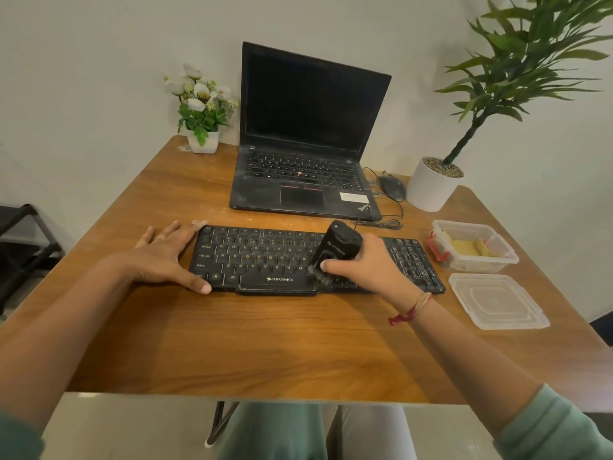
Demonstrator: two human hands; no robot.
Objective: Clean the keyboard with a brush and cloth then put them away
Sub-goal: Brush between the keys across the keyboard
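A dusty black keyboard (265, 257) lies across the wooden table (232, 343) in front of me. My right hand (365, 263) grips a black brush (335, 250), its bristles down on the keys near the keyboard's front edge, right of the middle. My left hand (169, 257) rests flat on the table with straight fingers against the keyboard's left end, thumb at its front corner. A yellow cloth (471, 248) lies folded inside a clear plastic box (501, 260) to the right of the keyboard.
The box's clear lid (497, 300) lies near the right table edge. Behind the keyboard stand an open laptop (305, 154), a mouse (393, 187) with its cable, a white plant pot (431, 187) and a small flower pot (202, 141). A dark rack (23, 247) stands left.
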